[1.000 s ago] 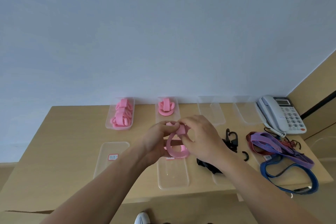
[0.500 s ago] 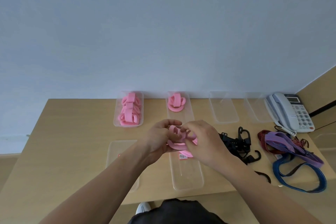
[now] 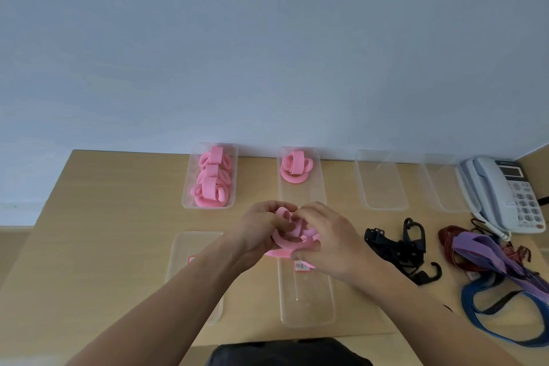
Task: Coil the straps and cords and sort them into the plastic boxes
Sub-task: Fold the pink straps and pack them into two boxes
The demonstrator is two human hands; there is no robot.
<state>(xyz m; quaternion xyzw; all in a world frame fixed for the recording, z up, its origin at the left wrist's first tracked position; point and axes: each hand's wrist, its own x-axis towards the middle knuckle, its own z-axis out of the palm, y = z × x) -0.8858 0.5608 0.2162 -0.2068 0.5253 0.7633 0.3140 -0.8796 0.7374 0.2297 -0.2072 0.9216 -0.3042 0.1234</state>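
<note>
Both hands meet just above the near middle box (image 3: 307, 303): the left hand (image 3: 261, 230) and right hand (image 3: 329, 242) are each curled closed around one pink strap (image 3: 292, 239) (half coiled). Beyond that box, another box (image 3: 316, 187) holds one pink coil (image 3: 295, 169).

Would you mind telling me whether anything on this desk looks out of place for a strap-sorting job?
The desk telephone at the far right corner is the odd item: no strap or cord to sort. Loose cords lie tangled right against it, still unsorted.
</note>
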